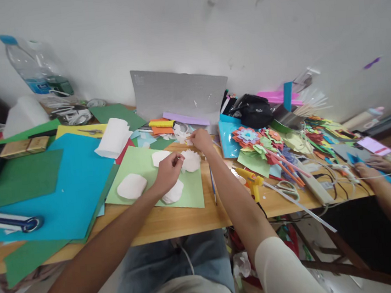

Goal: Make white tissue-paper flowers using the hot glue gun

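A light green paper sheet [142,163] lies on the table in front of me with several white paper pieces on it. One rounded white piece [132,185] is at the left of the sheet. My left hand [170,171] hovers over the sheet with thumb and fingers pinched; anything between them is too small to name. Beside its fingertips is a frilled white paper flower shape [191,160]. My right hand [201,140] reaches past the sheet's back right corner, its fingers closed low over small paper scraps [181,133]. A thin paintbrush [213,186] lies below my right forearm.
Blue card [81,176] and a white tissue stack [113,138] lie left. A grey board [179,92] leans on the wall. Right are paper flowers [248,136], a yellow glue gun [250,178], scissors [288,190] and cables. Another person's hands [363,169] work at far right.
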Tool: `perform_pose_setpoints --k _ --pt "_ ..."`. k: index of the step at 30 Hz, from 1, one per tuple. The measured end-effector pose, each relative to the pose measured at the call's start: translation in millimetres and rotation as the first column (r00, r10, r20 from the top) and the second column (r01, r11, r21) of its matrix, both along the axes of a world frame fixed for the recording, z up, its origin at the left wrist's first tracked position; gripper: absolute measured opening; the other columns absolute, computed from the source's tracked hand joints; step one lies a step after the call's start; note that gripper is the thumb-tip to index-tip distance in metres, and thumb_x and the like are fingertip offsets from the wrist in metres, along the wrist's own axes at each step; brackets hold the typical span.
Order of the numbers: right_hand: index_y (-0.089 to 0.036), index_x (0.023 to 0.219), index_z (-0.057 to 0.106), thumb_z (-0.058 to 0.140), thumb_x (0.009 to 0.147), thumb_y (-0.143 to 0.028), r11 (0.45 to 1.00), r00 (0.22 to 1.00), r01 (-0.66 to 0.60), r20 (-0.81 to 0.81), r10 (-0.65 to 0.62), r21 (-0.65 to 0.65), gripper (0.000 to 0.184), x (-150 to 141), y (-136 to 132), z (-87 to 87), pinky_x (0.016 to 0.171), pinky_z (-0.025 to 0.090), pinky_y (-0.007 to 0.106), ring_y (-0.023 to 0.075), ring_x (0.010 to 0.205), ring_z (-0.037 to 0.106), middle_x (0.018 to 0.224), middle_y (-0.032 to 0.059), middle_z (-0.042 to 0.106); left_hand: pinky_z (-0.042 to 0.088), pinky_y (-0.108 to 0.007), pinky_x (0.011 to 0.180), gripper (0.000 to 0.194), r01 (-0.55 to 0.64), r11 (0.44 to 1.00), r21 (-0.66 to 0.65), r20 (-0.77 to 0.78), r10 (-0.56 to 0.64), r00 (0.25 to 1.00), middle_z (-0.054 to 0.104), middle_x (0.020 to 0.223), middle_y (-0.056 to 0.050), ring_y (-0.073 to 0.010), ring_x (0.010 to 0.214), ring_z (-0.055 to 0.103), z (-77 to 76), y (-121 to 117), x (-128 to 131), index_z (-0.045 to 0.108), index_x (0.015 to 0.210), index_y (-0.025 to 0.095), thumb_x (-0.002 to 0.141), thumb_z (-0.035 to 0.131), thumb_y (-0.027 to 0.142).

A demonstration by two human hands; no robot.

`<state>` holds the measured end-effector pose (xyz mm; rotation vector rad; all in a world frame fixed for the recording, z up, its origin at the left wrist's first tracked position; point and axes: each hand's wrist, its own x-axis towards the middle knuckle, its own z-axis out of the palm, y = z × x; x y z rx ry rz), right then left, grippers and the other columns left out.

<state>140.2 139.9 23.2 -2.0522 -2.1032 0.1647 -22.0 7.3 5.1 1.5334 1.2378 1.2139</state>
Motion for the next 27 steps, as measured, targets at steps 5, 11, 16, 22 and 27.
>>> perform_pose_setpoints --k 5,11,16,22,27 --pt "-0.017 0.104 0.071 0.046 0.091 -0.02 1.0 0.999 0.002 0.034 -0.003 0.02 0.029 2.6 0.1 -4.7 0.087 0.047 0.028 0.0221 0.099 0.066 0.106 0.0128 0.072 0.038 -0.025 0.06 0.015 -0.003 1.0 0.001 0.005 0.003 1.0 0.054 0.066 0.002 -0.0137 0.062 0.05 0.6 0.2 0.2 0.06 0.083 0.019 0.084 0.05 0.03" --pt "-0.017 0.104 0.071 0.046 0.091 -0.024 1.0 0.997 0.009 0.071 -0.009 0.012 0.029 -0.2 -4.7 -5.4 0.09 0.046 0.029 0.0228 0.103 0.064 0.109 0.013 0.071 0.039 -0.025 0.06 0.015 -0.007 1.0 -0.013 0.004 0.007 1.0 0.055 0.066 0.002 -0.0141 0.062 0.05 -0.9 -0.1 0.6 0.061 0.083 0.02 0.084 0.05 0.031" --pt "-0.016 0.105 0.07 0.043 0.092 -0.023 1.0 0.996 0.007 0.092 -0.006 -0.008 0.031 -5.0 -8.6 -5.6 0.088 0.046 0.028 0.022 0.103 0.064 0.109 0.0136 0.071 0.038 -0.026 0.06 0.017 -0.001 1.0 -0.021 0.011 0.001 1.0 0.053 0.065 0.002 -0.0145 0.061 0.049 -2.5 1.0 0.6 0.061 0.084 0.02 0.084 0.05 0.033" --pt "-0.014 0.107 0.069 0.038 0.093 -0.02 1.0 0.994 0.006 0.109 -0.007 0.007 0.034 -2.8 -7.0 -6.1 0.091 0.045 0.031 0.0246 0.108 0.062 0.113 0.0159 0.069 0.038 -0.025 0.06 0.016 0.006 1.0 -0.001 0.021 -0.006 1.0 0.053 0.065 0.002 -0.0142 0.061 0.049 -3.2 1.3 0.5 0.06 0.084 0.02 0.084 0.05 0.032" --pt "-0.012 0.109 0.068 0.044 0.092 -0.024 0.999 0.991 0.037 0.127 -0.038 0.005 0.032 -4.1 -9.1 -6.9 0.093 0.044 0.034 0.028 0.111 0.061 0.112 0.019 0.068 0.039 -0.026 0.061 0.016 -0.003 1.0 -0.015 0.012 0.003 1.0 0.054 0.065 0.002 -0.0144 0.062 0.05 -1.7 0.5 0.5 0.061 0.083 0.02 0.084 0.05 0.032"
